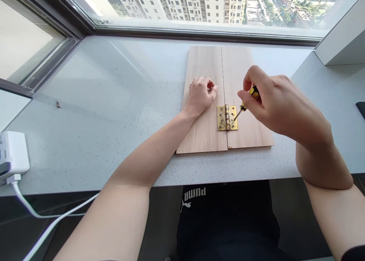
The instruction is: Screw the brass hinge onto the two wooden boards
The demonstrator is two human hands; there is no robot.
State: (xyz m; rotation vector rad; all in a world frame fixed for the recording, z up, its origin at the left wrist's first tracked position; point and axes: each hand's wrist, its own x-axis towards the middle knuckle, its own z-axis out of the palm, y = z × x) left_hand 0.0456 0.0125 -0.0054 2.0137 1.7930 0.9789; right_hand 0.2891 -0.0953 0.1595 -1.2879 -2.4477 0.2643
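Two pale wooden boards, the left board (203,63) and the right board (251,133), lie side by side with a thin seam between them. A brass hinge (221,118) spans the seam near their front ends. My right hand (285,101) grips a yellow-and-black screwdriver (254,92), tilted, its tip on or just over the hinge's right leaf, by a screw hole. My left hand (201,94) rests on the left board, fingers curled closed with thumb against forefinger; whatever may be inside is hidden.
The boards lie on a speckled light countertop (128,120) beneath a window (199,29). At the left front sits a white charger (14,154) with a white cable (24,204) hanging off the edge. A small brown bit (58,104) lies at left, and a dark object (361,108) at far right.
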